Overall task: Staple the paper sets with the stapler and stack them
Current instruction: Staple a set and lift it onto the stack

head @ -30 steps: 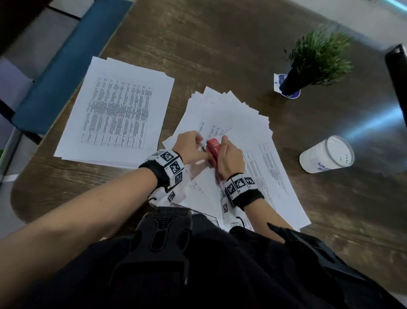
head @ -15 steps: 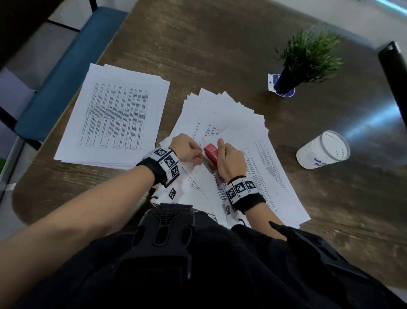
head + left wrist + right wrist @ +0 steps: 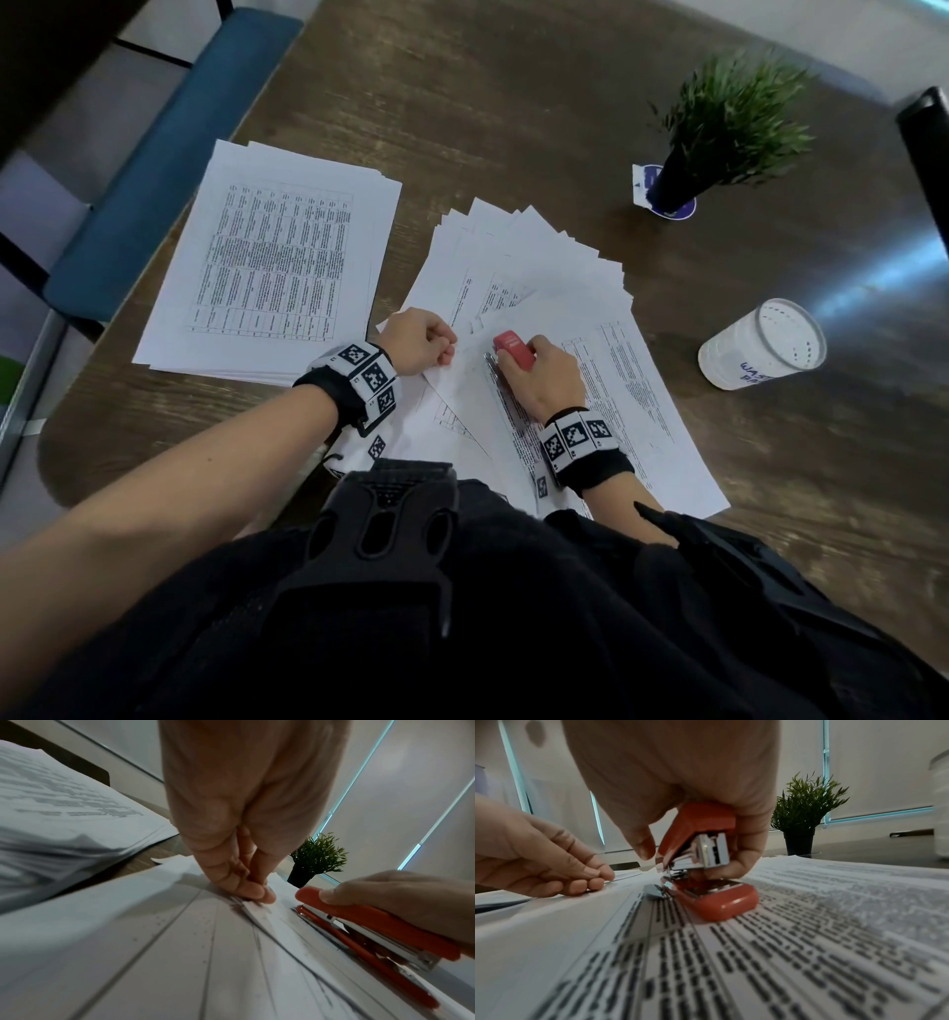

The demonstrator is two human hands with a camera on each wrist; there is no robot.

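My right hand (image 3: 524,362) grips the red stapler (image 3: 511,345), which stands on the printed sheets with its base (image 3: 718,902) flat and its top raised. Just left of it, my left hand (image 3: 445,354) pinches the corner of a paper set (image 3: 462,375) between thumb and fingers (image 3: 257,895). In the left wrist view the stapler (image 3: 372,925) lies a short gap to the right of that pinched corner. A fan of loose sheets (image 3: 539,267) spreads beyond both hands. A neat stack of printed sets (image 3: 277,262) lies to the left.
A small potted plant (image 3: 719,133) stands at the far right of the dark wooden table (image 3: 462,103). A white plastic cup (image 3: 765,344) lies on its side at the right. A blue chair seat (image 3: 154,154) runs along the table's left edge.
The hands were together at the stapler; now they have parted. My left hand has drawn the paper corner out to the left, away from the stapler's mouth. My right hand still holds the stapler.
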